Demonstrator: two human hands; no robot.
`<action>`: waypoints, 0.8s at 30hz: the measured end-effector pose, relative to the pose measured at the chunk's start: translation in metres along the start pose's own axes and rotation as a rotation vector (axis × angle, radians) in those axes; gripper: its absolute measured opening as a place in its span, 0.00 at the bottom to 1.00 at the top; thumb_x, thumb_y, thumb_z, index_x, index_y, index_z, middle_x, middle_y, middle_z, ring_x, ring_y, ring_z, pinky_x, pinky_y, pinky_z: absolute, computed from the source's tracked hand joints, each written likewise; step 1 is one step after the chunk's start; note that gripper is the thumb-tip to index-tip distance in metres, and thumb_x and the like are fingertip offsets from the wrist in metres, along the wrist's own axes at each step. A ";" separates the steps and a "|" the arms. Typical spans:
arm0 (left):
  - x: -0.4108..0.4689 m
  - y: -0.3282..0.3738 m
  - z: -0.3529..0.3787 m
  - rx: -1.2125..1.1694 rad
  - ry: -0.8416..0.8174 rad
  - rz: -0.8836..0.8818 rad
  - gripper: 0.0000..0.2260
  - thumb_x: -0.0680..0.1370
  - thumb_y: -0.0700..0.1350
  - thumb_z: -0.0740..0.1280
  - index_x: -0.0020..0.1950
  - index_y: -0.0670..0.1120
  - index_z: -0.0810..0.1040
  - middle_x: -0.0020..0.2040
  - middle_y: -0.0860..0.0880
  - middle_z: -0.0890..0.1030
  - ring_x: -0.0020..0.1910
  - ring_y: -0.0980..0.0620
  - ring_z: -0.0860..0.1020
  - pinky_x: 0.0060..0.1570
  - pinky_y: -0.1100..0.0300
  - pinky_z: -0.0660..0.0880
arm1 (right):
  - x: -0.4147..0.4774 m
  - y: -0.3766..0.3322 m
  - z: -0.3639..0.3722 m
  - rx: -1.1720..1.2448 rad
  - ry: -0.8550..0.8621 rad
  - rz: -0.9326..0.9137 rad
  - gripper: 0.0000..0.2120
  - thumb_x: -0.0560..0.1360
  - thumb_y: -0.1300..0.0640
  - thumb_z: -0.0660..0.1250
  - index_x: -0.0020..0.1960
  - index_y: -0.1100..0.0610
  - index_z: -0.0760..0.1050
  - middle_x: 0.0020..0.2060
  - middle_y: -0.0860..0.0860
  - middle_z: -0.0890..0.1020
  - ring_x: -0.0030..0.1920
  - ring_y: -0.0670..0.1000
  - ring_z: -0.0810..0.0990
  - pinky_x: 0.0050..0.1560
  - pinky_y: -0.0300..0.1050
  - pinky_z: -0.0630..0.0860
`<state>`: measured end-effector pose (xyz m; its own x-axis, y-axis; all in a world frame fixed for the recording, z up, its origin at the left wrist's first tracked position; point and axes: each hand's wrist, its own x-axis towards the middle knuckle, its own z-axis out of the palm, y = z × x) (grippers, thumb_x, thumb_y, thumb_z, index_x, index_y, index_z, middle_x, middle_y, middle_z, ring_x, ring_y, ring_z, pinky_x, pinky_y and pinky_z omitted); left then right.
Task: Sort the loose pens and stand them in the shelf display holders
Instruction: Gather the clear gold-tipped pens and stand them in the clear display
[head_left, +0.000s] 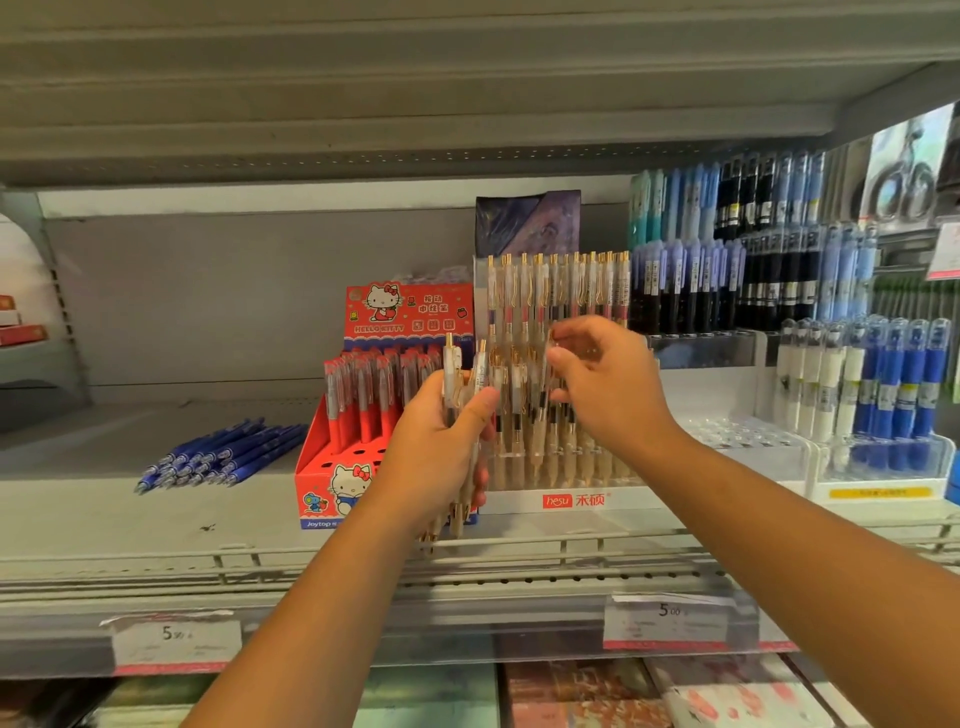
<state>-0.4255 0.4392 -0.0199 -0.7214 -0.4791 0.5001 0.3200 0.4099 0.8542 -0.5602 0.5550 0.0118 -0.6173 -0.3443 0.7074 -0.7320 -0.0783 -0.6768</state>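
Several loose blue pens (223, 457) heaped flat toward the left end of the shelf (104, 499), beside a red display box (317, 478). Left hand (441, 457) fingers wrapped round an upright bundle of gold-clipped pens (457, 374). Right hand (613, 389) fingers narrow, pinching a clear pen (544, 387) at the tiered holder (561, 501), mid-shelf.

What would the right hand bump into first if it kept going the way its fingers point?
Probably the gold-clip pens standing in the clear holder, right at its fingertips; depth is unclear.
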 end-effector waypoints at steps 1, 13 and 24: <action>0.000 -0.001 0.000 0.004 -0.001 0.009 0.03 0.81 0.52 0.64 0.49 0.56 0.74 0.32 0.54 0.79 0.24 0.50 0.76 0.25 0.57 0.76 | -0.001 0.002 0.002 -0.036 -0.034 -0.002 0.10 0.78 0.61 0.67 0.59 0.55 0.78 0.47 0.45 0.80 0.50 0.48 0.81 0.43 0.45 0.84; -0.002 0.003 0.000 -0.047 -0.022 0.025 0.05 0.78 0.48 0.70 0.46 0.59 0.76 0.36 0.49 0.82 0.25 0.47 0.78 0.25 0.55 0.77 | -0.008 0.006 0.003 -0.285 -0.071 -0.029 0.05 0.77 0.52 0.70 0.52 0.50 0.77 0.27 0.43 0.78 0.34 0.39 0.78 0.39 0.37 0.73; -0.004 0.005 0.001 -0.019 -0.068 0.059 0.07 0.77 0.49 0.71 0.48 0.62 0.78 0.38 0.44 0.83 0.24 0.47 0.77 0.24 0.55 0.77 | -0.027 -0.025 0.004 0.183 -0.222 0.113 0.08 0.76 0.58 0.70 0.55 0.51 0.78 0.45 0.49 0.82 0.45 0.47 0.83 0.44 0.42 0.80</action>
<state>-0.4215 0.4433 -0.0178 -0.7405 -0.4006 0.5396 0.3744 0.4210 0.8262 -0.5240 0.5622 0.0093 -0.5988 -0.5551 0.5774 -0.5860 -0.1878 -0.7883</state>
